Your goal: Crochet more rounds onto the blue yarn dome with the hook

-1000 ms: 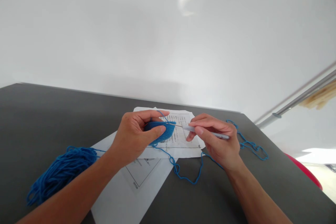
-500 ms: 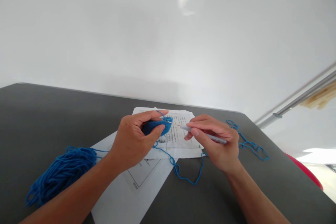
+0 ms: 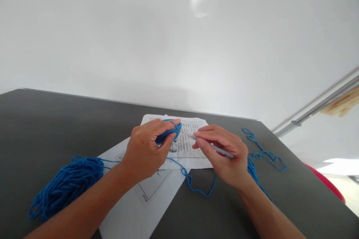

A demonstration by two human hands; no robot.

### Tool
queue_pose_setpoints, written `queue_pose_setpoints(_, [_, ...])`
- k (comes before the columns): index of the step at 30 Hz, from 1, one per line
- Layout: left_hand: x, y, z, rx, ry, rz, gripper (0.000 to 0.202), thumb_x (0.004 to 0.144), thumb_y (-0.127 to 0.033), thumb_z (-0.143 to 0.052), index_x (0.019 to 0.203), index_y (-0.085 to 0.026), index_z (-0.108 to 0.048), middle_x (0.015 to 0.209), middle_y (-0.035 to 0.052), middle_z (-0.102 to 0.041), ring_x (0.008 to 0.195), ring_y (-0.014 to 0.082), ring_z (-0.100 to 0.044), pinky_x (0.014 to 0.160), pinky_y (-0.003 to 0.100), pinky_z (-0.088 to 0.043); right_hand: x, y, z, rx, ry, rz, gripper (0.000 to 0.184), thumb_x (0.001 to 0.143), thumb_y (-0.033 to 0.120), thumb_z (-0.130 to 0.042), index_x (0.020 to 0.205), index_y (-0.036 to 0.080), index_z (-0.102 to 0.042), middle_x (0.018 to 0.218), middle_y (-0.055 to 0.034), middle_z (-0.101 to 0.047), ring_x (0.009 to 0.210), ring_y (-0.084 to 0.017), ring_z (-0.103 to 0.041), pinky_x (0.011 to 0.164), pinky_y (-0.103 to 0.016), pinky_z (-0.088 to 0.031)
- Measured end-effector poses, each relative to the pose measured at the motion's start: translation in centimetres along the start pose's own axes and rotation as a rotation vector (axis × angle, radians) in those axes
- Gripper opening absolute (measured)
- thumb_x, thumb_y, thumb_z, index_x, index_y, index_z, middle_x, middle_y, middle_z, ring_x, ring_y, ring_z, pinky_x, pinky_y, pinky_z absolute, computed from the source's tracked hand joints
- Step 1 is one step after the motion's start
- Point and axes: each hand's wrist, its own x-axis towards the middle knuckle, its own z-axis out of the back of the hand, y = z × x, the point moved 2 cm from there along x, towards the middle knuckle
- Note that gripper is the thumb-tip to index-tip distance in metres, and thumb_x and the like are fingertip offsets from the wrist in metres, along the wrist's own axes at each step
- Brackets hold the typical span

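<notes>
My left hand (image 3: 146, 151) is closed around a small blue crocheted piece (image 3: 169, 134), with a strand of the yarn looped over its index finger. My right hand (image 3: 224, 153) pinches a grey-handled crochet hook (image 3: 209, 145) like a pen, and the hook's metal tip reaches into the edge of the blue piece. Both hands hover just above printed paper sheets (image 3: 193, 145) on the dark grey table (image 3: 56, 119). A loose blue yarn strand (image 3: 196, 186) runs from the piece across the table below my hands.
A bundle of blue yarn (image 3: 67, 183) lies at the left by my forearm. More loose yarn (image 3: 263, 153) curls to the right of my right hand. A white wall stands behind the table. A metal rail (image 3: 316, 108) and something red (image 3: 325, 183) are beyond the table's right edge.
Both hands have drifted slightly left and closer together. The crocheted piece has turned in my left hand so less of it shows. The hook now points more steeply into it.
</notes>
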Motion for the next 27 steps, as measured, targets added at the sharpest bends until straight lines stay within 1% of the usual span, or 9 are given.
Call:
queue_pose_setpoints(2, [0.0,0.0,-0.1,0.009,0.004,-0.017,0.014,0.08,-0.02,-0.077,0.088,-0.028,-0.084,0.102,0.0043,-0.084,0.088,0.0276,-0.077,0.092,0.038,-0.057,-0.1,0.1,-0.3,-0.031,0.002,0.016,0.022,0.09,0.012,-0.071,0.104,0.026,-0.08,0.088,-0.0052,-0.077,0.07,-0.019,-0.073,0.063,-0.034,-0.061])
queue_pose_setpoints(5, [-0.2,-0.2,-0.4,0.038,0.024,-0.047,0.012,0.082,-0.019,-0.075,0.088,-0.027,-0.083,0.102,0.0042,-0.084,0.088,0.0263,-0.077,0.085,0.035,-0.058,-0.5,0.0,-1.1,-0.061,0.013,0.039,0.026,0.09,0.011,-0.07,0.11,0.026,-0.078,0.089,-0.0058,-0.078,0.074,-0.02,-0.073,0.066,-0.035,-0.061])
queue_pose_setpoints(7, [-0.4,-0.4,-0.5,0.031,0.038,-0.026,0.01,0.083,-0.02,-0.075,0.088,-0.025,-0.082,0.105,0.0045,-0.084,0.091,0.0261,-0.078,0.085,0.034,-0.059,-0.8,0.0,-1.7,-0.048,0.007,0.036,0.028,0.091,0.011,-0.069,0.114,0.027,-0.076,0.093,-0.006,-0.078,0.078,-0.02,-0.073,0.068,-0.035,-0.062])
queue_pose_setpoints(10, [-0.5,-0.3,-0.5,-0.064,0.042,0.103,0.009,0.083,-0.024,-0.077,0.09,-0.023,-0.082,0.109,0.0052,-0.083,0.091,0.0253,-0.077,0.086,0.034,-0.059,-1.1,0.0,-2.3,0.046,-0.031,0.002,0.03,0.093,0.011,-0.067,0.117,0.029,-0.075,0.097,-0.0059,-0.076,0.08,-0.019,-0.073,0.068,-0.034,-0.062])
queue_pose_setpoints(13, [-0.5,-0.3,-0.4,-0.239,0.046,0.242,0.019,0.082,-0.028,-0.079,0.098,-0.021,-0.083,0.098,0.0048,-0.083,0.087,0.0238,-0.076,0.083,0.034,-0.06,-1.4,0.3,-2.6,0.182,-0.066,-0.052,0.031,0.095,0.012,-0.065,0.118,0.03,-0.074,0.099,-0.0055,-0.073,0.077,-0.018,-0.074,0.067,-0.035,-0.063])
queue_pose_setpoints(16, [-0.5,-0.3,-0.4,-0.352,0.035,0.319,0.029,0.079,-0.027,-0.082,0.107,-0.02,-0.082,0.09,0.0037,-0.081,0.088,0.0226,-0.074,0.078,0.03,-0.06,-1.5,0.6,-2.7,0.234,-0.075,-0.074,0.029,0.097,0.014,-0.065,0.118,0.03,-0.075,0.098,-0.0053,-0.072,0.074,-0.018,-0.074,0.067,-0.036,-0.063])
queue_pose_setpoints(20, [-0.6,-0.3,-0.5,-0.459,0.018,0.41,0.04,0.075,-0.025,-0.085,0.114,-0.019,-0.081,0.093,0.0044,-0.082,0.085,0.0206,-0.073,0.075,0.028,-0.059,-1.6,0.6,-2.7,0.251,-0.061,-0.072,0.029,0.097,0.013,-0.064,0.119,0.03,-0.074,0.098,-0.0052,-0.072,0.075,-0.018,-0.074,0.068,-0.037,-0.063])
queue_pose_setpoints(23, [-0.6,-0.2,-0.7,-0.571,0.001,0.472,0.038,0.073,-0.023,-0.088,0.11,-0.019,-0.082,0.09,0.0041,-0.082,0.08,0.0171,-0.072,0.071,0.025,-0.058,-1.6,0.6,-2.7,0.189,-0.059,-0.039,0.032,0.097,0.01,-0.063,0.121,0.029,-0.073,0.1,-0.0057,-0.072,0.077,-0.017,-0.074,0.069,-0.036,-0.064])
queue_pose_setpoints(27, [-0.4,0.0,-0.9,-0.78,-0.016,0.574,0.04,0.068,-0.021,-0.092,0.106,-0.018,-0.082,0.074,0.0003,-0.077,0.063,0.0111,-0.066,0.06,0.02,-0.055,-1.6,1.2,-2.9,-0.071,-0.089,0.162,0.038,0.094,0.003,-0.062,0.126,0.023,-0.069,0.103,-0.009,-0.073,0.088,-0.02,-0.073,0.074,-0.036,-0.065])
